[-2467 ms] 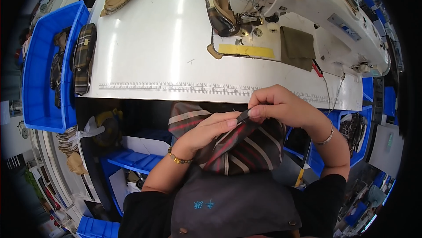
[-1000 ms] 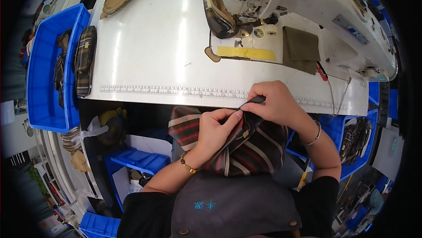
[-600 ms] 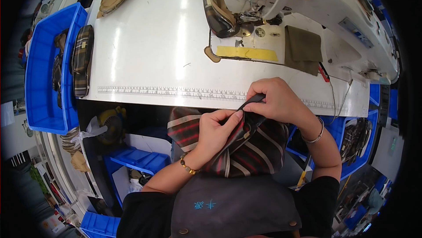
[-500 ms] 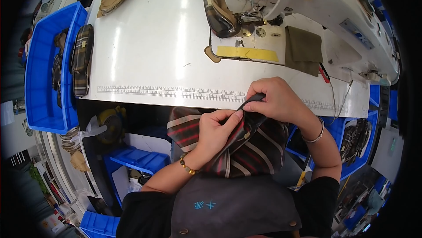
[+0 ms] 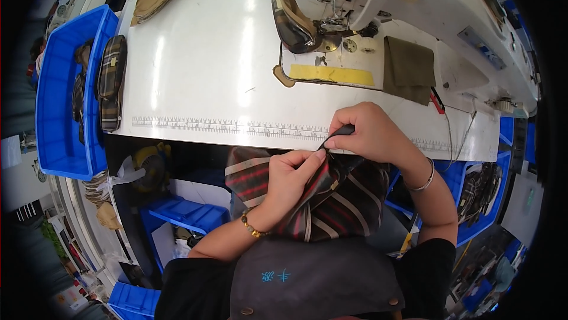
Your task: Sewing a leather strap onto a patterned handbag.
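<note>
Striped cloth (image 5: 355,204) in dark brown, red and beige lies bunched in my lap, below the table's front edge. My left hand (image 5: 291,179) pinches a fold of it between thumb and bent fingers. Just to the right, my right hand (image 5: 371,132) is closed on a narrow black strip (image 5: 341,137) at the cloth's upper edge. The two sets of fingertips nearly meet. A small tan tab (image 5: 335,185) shows on the cloth beneath my right hand. How the strip joins the cloth is hidden by my fingers.
A sewing machine (image 5: 331,0) stands ahead, a plaid piece with tan lining (image 5: 291,21) beside its needle area. Olive cloth (image 5: 409,65) lies to its right. A printed ruler (image 5: 236,126) runs along the table front. At left are a blue bin (image 5: 65,95) and a plaid item (image 5: 111,77).
Both hands stay nearly in place on the cloth and strip. My right hand has shifted very slightly to the left; the striped cloth's folds moved a little.
</note>
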The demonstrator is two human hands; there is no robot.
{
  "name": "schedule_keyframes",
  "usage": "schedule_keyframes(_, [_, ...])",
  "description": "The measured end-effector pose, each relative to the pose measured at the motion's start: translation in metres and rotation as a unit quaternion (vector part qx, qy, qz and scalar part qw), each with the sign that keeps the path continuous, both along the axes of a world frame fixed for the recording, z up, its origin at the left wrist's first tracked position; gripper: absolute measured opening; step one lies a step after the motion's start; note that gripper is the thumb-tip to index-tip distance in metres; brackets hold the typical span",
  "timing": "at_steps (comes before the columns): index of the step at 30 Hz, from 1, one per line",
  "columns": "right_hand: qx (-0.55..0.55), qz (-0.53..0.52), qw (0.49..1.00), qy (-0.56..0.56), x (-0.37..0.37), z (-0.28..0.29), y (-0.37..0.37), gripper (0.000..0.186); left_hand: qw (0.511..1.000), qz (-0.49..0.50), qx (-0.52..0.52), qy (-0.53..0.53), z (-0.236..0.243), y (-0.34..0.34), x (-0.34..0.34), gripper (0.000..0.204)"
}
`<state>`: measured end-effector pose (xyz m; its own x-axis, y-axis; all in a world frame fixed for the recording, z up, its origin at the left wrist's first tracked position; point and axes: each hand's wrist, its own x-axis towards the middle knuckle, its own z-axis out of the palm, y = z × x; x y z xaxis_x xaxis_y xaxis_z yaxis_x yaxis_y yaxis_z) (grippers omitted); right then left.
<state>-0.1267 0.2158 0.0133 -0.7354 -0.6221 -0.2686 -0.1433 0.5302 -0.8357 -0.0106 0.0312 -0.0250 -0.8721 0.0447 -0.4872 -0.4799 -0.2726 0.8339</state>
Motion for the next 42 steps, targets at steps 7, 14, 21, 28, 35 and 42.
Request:
schedule_keyframes(7, [-0.017, 0.025, 0.999, -0.029, -0.006, -0.003, 0.001, 0.020, 0.998, -0.030, 0.053, -0.024, -0.001, -0.005, -0.001, 0.018])
schedule_keyframes(14, [0.034, -0.007, 0.999, 0.028, 0.001, -0.004, -0.005, 0.022, 0.998, 0.002, 0.051, -0.042, -0.004, -0.001, 0.001, 0.018])
schedule_keyframes(21, [0.054, -0.027, 0.997, 0.050, 0.006, -0.003, -0.008, 0.020, 0.997, 0.024, 0.046, -0.064, -0.002, 0.003, -0.001, 0.021])
schedule_keyframes(28, [0.055, -0.058, 0.988, 0.129, 0.028, -0.009, -0.009, 0.019, 0.999, 0.019, 0.002, -0.041, -0.009, 0.004, 0.000, 0.020])
schedule_keyframes(35, [-0.023, -0.116, 0.956, 0.268, 0.049, -0.021, -0.006, 0.019, 1.000, 0.010, 0.002, -0.001, -0.014, 0.004, 0.002, 0.023])
schedule_keyframes(42, [-0.035, -0.065, 0.863, 0.500, 0.069, -0.014, 0.000, 0.023, 0.997, -0.028, 0.011, 0.068, 0.001, -0.001, 0.012, 0.020])
